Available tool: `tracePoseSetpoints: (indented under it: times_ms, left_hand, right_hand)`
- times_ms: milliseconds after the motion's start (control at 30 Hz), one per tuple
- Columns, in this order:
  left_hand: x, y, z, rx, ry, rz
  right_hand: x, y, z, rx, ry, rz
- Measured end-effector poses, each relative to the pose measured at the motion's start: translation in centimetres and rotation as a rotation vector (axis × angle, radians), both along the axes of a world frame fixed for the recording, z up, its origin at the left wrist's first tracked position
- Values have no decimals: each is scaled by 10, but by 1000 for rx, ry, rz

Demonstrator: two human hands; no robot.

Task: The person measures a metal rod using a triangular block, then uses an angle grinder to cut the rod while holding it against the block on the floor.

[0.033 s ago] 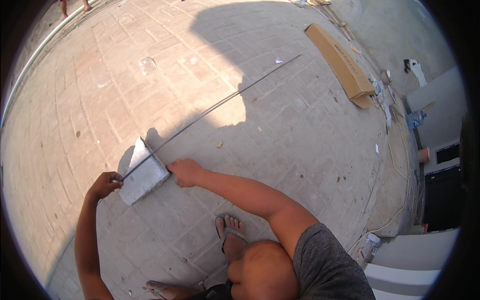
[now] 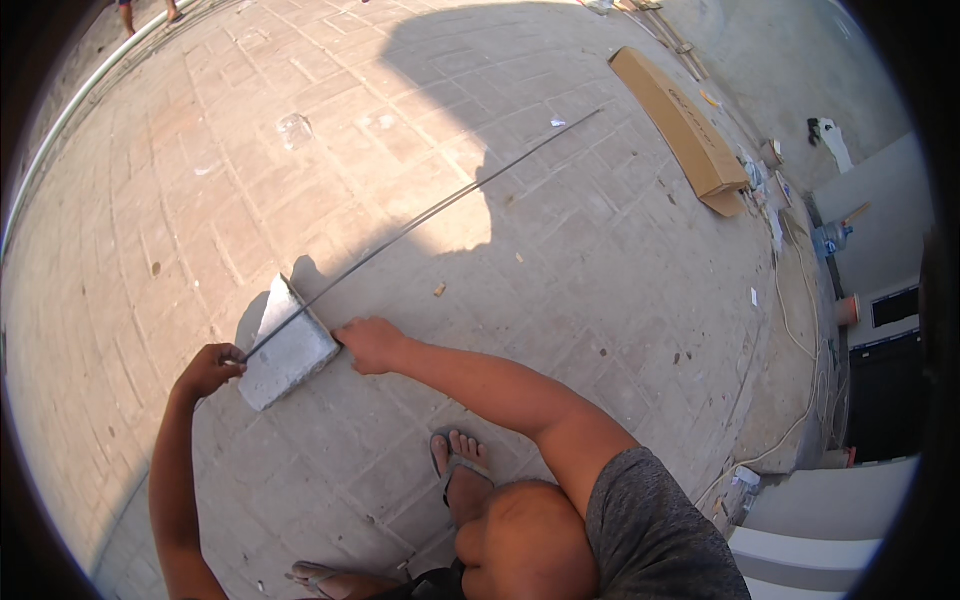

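A pale grey concrete block (image 2: 295,352) lies on the paving in front of me. Thin dark metal rods (image 2: 540,146) run close together across its top and stretch away to the far right. At the block's left edge, my left hand (image 2: 208,371) is closed in a pinch on the near end of the rods. My right hand (image 2: 372,345) is closed, with its fingertips against the block's right edge. Its curled fingers are partly hidden, and the rods pass beyond it without touching it.
A long brown cardboard box (image 2: 680,130) lies at the far right. Along the right side are a pale cable (image 2: 790,440), a blue water bottle (image 2: 832,237) and scattered litter. My sandalled foot (image 2: 465,480) is close below the block. Another person's legs (image 2: 128,17) show at the far left.
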State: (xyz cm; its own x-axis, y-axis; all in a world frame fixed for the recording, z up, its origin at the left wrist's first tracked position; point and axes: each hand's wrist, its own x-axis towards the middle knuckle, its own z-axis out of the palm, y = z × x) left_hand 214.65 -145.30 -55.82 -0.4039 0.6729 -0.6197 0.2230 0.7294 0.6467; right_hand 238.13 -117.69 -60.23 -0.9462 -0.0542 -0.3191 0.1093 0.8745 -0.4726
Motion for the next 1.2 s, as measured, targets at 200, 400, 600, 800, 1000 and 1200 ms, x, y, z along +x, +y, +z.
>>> tracePoseSetpoints:
  times_ms: [200,400,600,800,1000,1200]
  left_hand:
    - [0,1,1,53,-13,-17]
    - [2,2,4,14,-17,-7]
    - [3,3,5,39,-14,-10]
    - [6,-2,6,16,-27,-3]
    - [4,2,6,56,-24,-1]
    - [3,3,6,8,-25,14]
  right_hand:
    - [-1,-1,-2,6,-6,5]
    - [-1,-1,-4,7,-6,14]
    - [-1,0,-4,8,-1,15]
    - [4,-8,-6,4,-3,-4]
    - [-1,-1,-6,1,12,-8]
    - [-2,0,-8,11,14,13]
